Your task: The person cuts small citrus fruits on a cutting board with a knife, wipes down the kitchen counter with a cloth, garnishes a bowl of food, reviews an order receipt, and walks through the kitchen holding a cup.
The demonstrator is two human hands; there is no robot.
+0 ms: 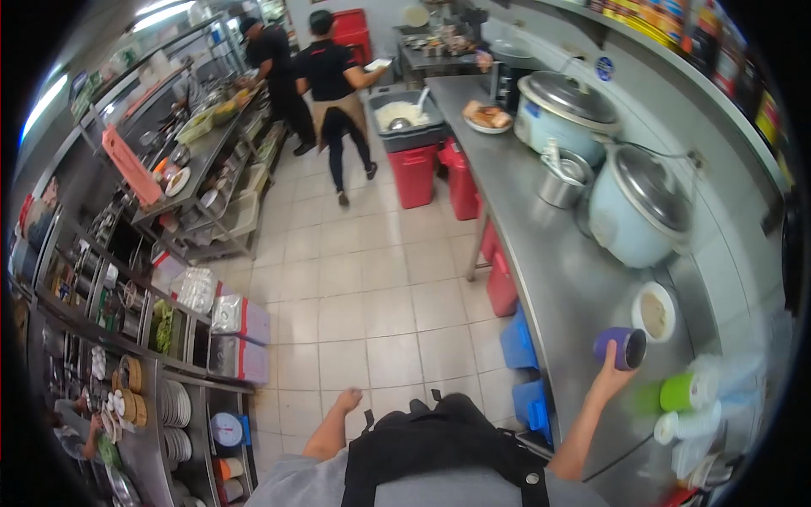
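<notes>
Over the right end of the steel counter (pixel 541 279), my right hand (pixel 610 378) is closed around a purple cup (pixel 621 348) with a dark inside. Just beyond the cup stands a white bowl (pixel 654 313) with pale contents. A green container (pixel 683 392) and white cups lie to the right of the hand. My left hand (pixel 348 400) hangs over the tiled floor beside my body, fingers curled, touching nothing that shows; whether it holds something small is hidden.
Two large rice cookers (pixel 639 205) and a metal pot (pixel 564 181) stand along the counter. Red bins (pixel 411 175) and blue bins (pixel 518 342) are beside it. Two people (pixel 332 93) are at the back. Shelving with plates (pixel 175 403) runs along the left.
</notes>
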